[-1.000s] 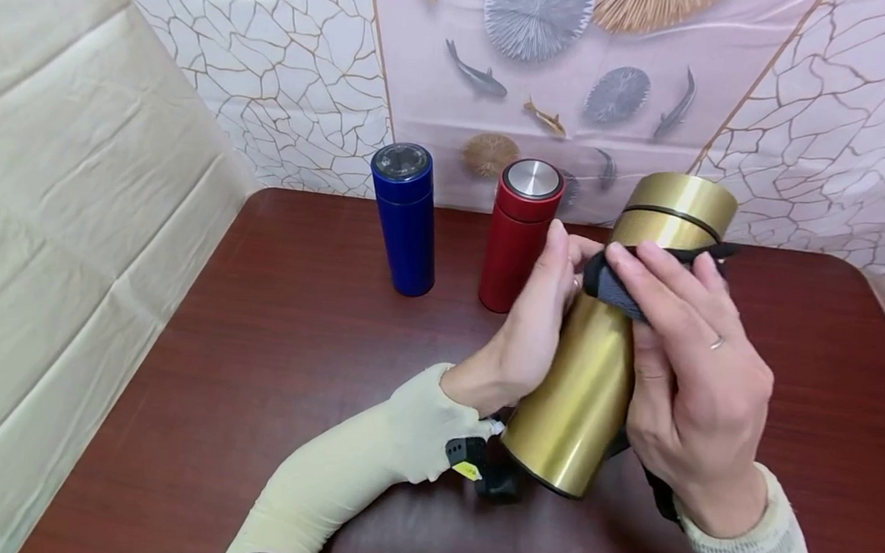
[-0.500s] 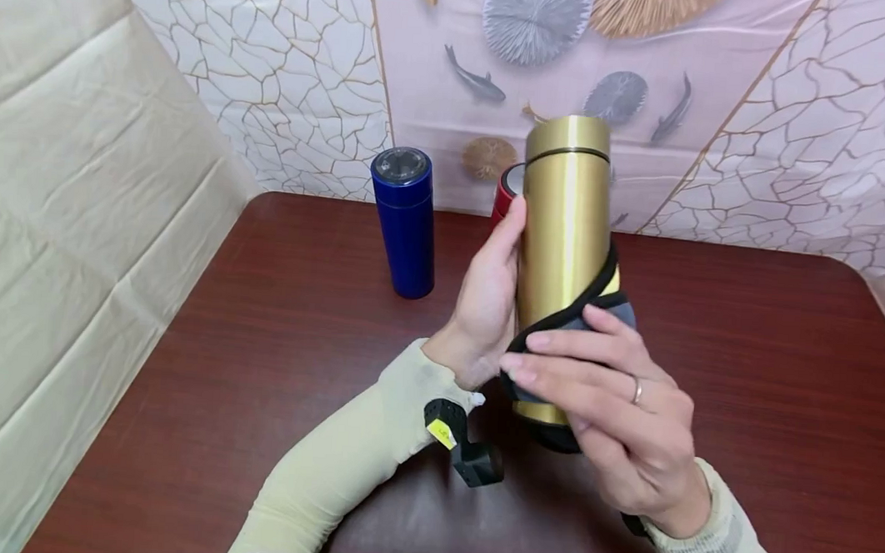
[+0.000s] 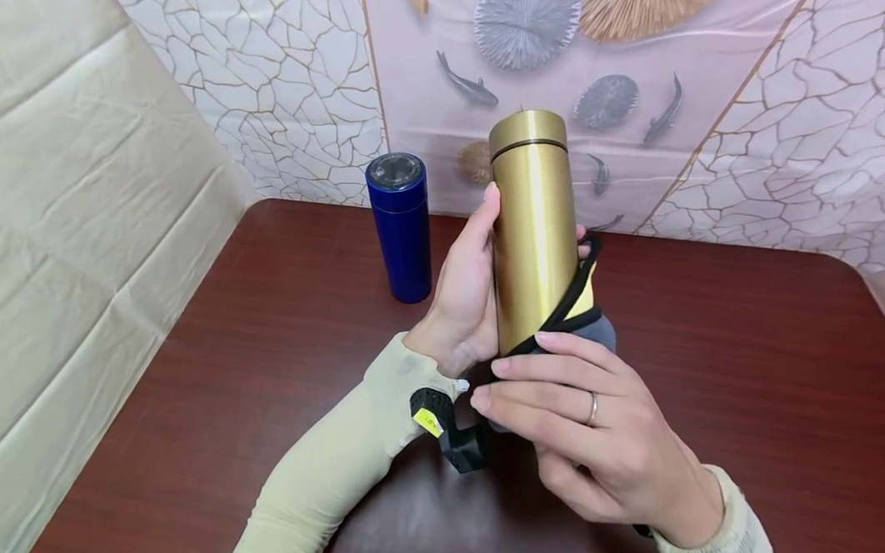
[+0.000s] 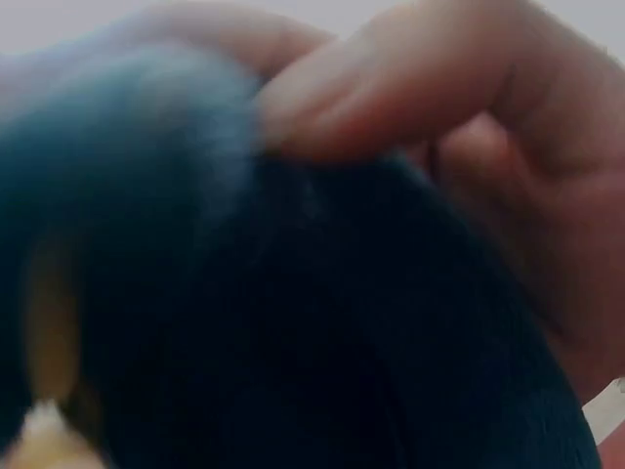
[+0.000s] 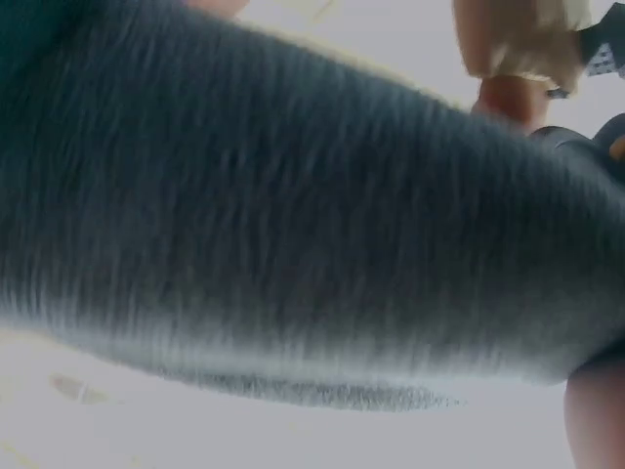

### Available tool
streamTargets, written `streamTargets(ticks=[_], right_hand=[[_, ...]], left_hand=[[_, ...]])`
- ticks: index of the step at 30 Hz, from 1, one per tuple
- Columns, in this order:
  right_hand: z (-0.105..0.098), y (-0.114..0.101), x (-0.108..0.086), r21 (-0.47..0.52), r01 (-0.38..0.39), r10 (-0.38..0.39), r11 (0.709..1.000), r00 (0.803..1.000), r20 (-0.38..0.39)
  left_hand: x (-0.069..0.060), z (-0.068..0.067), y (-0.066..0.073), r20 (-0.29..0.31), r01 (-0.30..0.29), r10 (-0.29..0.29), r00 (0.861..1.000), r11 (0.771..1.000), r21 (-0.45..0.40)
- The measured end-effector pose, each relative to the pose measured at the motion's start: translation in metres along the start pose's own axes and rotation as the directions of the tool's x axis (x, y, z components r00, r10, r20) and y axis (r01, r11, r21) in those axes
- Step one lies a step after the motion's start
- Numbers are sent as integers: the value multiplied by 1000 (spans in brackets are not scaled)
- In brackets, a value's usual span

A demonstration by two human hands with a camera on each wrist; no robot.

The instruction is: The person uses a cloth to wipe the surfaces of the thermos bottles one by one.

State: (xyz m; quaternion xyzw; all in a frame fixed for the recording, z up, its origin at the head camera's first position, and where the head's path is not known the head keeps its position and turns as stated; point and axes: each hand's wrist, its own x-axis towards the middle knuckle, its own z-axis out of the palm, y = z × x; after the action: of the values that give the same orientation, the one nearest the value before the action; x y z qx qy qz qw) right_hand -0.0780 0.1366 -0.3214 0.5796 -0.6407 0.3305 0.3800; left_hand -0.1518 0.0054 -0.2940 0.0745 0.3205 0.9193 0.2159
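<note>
A gold thermos flask (image 3: 531, 231) is held up, slightly tilted, above the table. My left hand (image 3: 460, 294) grips it from the left, thumb along its side and a few fingertips showing on the far side. Around its lower part lies a grey cloth (image 3: 597, 331) with black edging and a yellow patch. My right hand (image 3: 599, 435) holds this cloth against the flask near its base, which is hidden. In the left wrist view, fingers (image 4: 391, 88) pinch the dark cloth (image 4: 312, 322). The grey fabric fills most of the right wrist view, blurred.
A blue thermos flask (image 3: 400, 232) stands upright at the back of the dark red-brown table (image 3: 260, 325). Patterned sheeting (image 3: 295, 77) hangs behind the table, and a cream cloth wall (image 3: 77, 232) stands on the left.
The gold flask has moved left and become more upright, now hiding the red flask. My right hand has brought the cloth down from the flask's upper part to its lower part.
</note>
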Motion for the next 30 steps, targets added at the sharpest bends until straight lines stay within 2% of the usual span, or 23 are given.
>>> streamTargets(ticks=[4,5,7,9,11,12,14,16,19,21,23,24,26,27,30], right_hand=[[-10,4,-4,-20,-90,92,996,987,128],[-13,4,-6,-22,-115,117,993,982,146],[-17,5,-9,-33,-152,155,988,974,163],[-18,6,-11,-40,-171,175,984,973,147],[-18,9,-12,-55,-174,179,983,978,109],[-17,10,-12,-61,-174,179,983,981,81],[-17,14,-11,-68,-186,187,980,982,14],[-18,15,-10,-73,-215,211,974,976,-56],[-23,16,-8,-75,-280,265,957,951,-160],[-26,16,-6,-67,-327,305,942,925,-226],[-29,16,-3,-51,-379,349,924,890,-293],[-31,16,-2,-41,-402,368,915,870,-328],[-37,17,0,-32,-461,414,887,823,-389],[-40,17,1,-28,-493,437,870,794,-423],[-48,17,2,-19,-580,492,814,707,-508]], left_hand=[[-2,0,1,21,-88,87,996,995,44],[-2,1,2,30,-94,93,995,994,53],[-4,2,1,65,-69,64,996,995,75],[-7,2,0,101,1,-12,995,995,102],[-10,3,-2,132,73,-93,987,986,147],[-11,4,-3,144,91,-117,983,980,178],[-13,6,-7,146,99,-137,980,966,240],[-14,9,-12,116,91,-133,984,946,313],[-14,13,-21,91,83,-130,987,910,407],[-15,15,-27,124,47,-118,985,885,463],[-16,17,-34,193,-21,-88,977,866,500],[-18,17,-37,227,-54,-82,970,844,534],[-21,17,-43,270,-129,-65,961,757,641],[-22,17,-46,272,-146,-72,959,698,701],[-26,17,-54,263,-173,-116,958,497,850]])
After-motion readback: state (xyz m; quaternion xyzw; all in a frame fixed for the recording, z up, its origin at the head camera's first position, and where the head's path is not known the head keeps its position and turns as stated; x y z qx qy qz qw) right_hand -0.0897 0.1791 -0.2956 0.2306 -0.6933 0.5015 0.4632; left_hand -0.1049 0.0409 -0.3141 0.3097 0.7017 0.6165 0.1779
